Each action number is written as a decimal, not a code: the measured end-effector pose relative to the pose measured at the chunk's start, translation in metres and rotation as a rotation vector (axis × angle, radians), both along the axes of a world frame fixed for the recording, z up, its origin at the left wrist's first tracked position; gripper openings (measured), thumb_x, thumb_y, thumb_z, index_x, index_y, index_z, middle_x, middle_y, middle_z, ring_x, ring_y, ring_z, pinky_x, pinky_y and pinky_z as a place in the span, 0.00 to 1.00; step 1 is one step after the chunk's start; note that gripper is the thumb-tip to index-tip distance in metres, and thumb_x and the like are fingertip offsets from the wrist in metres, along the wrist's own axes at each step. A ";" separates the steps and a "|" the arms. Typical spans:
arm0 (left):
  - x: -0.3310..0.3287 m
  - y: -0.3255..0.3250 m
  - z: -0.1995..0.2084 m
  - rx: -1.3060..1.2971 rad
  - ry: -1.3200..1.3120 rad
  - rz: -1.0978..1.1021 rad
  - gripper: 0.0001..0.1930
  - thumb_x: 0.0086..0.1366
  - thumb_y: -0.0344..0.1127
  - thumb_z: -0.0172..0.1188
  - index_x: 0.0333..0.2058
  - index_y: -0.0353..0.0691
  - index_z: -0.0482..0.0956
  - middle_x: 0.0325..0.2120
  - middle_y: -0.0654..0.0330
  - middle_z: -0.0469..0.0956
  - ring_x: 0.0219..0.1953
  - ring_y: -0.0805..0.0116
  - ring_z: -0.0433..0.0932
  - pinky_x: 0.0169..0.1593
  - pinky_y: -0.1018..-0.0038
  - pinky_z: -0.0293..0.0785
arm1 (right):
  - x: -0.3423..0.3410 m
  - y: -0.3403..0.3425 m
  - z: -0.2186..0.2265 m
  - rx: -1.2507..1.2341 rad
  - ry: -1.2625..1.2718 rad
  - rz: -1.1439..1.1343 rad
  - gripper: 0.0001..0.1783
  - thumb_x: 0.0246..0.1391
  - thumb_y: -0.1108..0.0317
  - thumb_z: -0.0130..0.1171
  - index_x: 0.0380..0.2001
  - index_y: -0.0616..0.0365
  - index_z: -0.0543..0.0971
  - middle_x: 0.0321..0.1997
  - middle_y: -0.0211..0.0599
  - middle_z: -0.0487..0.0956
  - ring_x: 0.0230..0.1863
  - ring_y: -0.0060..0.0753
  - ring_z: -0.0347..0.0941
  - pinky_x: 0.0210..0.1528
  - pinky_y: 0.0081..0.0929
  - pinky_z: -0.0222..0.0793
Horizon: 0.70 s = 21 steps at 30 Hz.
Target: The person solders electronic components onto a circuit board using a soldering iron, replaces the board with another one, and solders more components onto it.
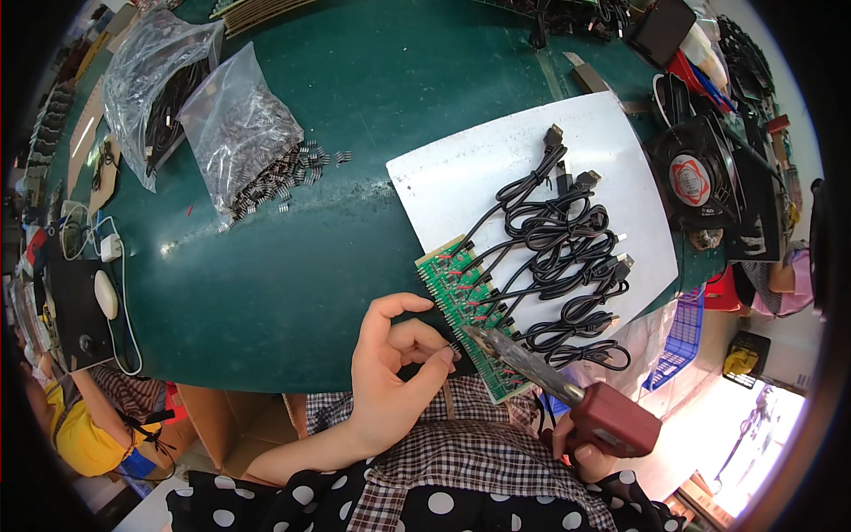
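Note:
A long green circuit board panel (479,324) lies at the near edge of a white sheet, with metal pins along its left side and red and black wires joined to it. My left hand (397,368) is beside that pinned edge, thumb and fingers pinched on a small pin header (456,351). In my right hand (581,454) is a soldering iron (612,421) with a dark red handle; its metal tip is over the board, and I cannot tell whether it touches. Coiled black USB cables (563,230) run from the board across the sheet.
The white sheet (425,182) rests on a green table (266,310). Loose pin headers (279,177) spill from a clear bag (244,115) at the far left. A black fan (696,177) stands at the right, near a blue basket (681,341). Another person (89,430) sits at the left.

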<state>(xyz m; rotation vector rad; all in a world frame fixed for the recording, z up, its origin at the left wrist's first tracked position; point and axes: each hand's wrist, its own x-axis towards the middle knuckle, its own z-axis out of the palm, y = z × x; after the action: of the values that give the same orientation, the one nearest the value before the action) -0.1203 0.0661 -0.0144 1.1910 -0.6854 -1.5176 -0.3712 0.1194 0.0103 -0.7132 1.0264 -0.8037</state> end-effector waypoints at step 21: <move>0.003 0.002 0.000 -0.016 -0.018 -0.058 0.24 0.53 0.15 0.50 0.47 0.35 0.55 0.23 0.56 0.73 0.28 0.73 0.74 0.36 0.78 0.72 | 0.009 -0.002 0.007 0.063 0.047 -0.137 0.42 0.36 0.66 0.69 0.53 0.59 0.57 0.37 0.49 0.74 0.24 0.32 0.72 0.22 0.19 0.67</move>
<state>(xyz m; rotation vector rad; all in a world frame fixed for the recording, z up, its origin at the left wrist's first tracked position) -0.1171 0.0678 -0.0139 1.1831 -0.7478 -1.5485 -0.3626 0.1171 0.0173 -0.6151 1.1476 -0.8718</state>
